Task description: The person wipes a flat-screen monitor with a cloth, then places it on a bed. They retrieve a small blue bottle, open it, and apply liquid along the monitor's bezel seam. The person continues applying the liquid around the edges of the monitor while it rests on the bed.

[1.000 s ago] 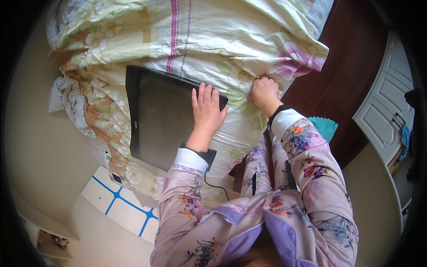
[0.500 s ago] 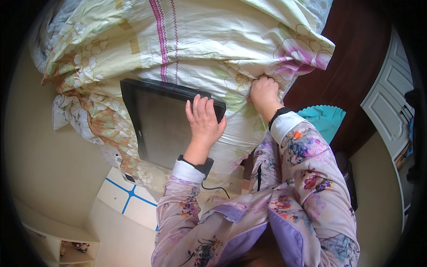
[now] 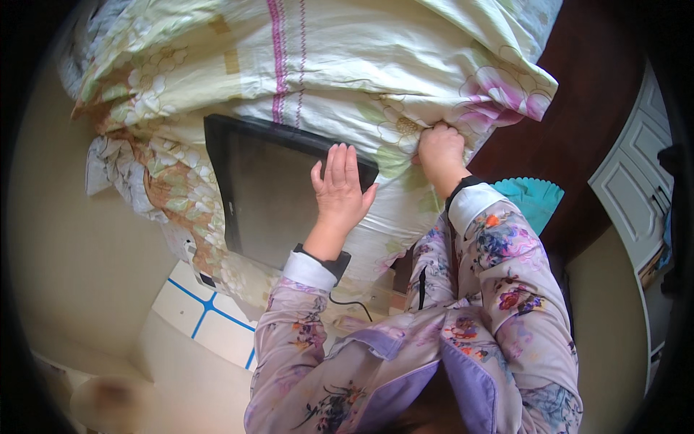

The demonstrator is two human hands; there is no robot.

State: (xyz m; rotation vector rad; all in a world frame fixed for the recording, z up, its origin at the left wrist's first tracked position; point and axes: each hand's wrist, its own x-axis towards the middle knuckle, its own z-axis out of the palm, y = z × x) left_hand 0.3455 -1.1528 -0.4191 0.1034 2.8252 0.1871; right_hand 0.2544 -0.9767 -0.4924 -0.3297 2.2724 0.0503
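A black flat-screen monitor [image 3: 264, 192] rests among the folds of a pale floral cloth [image 3: 354, 65], which has a magenta stripe. My left hand [image 3: 338, 194] lies against the screen's upper right part, fingers stretched out and reaching its top edge. To the right of the monitor, my right hand [image 3: 442, 153] is closed on a fold of the same cloth. The exact hold of its fingertips is hidden. A thin black cable [image 3: 353, 302] shows below the monitor.
A teal scalloped-edge item [image 3: 533, 199] is beside my right forearm, over the dark reddish floor [image 3: 582, 94]. White cabinet doors [image 3: 629, 177] stand at the far right. White panels with blue strips [image 3: 206, 307] sit at lower left, next to a beige wall [image 3: 94, 267].
My left hand's fingers have straightened from their curl at the monitor's top edge and lie flatter. My right hand keeps its grip on the cloth. The whole view has shifted slightly.
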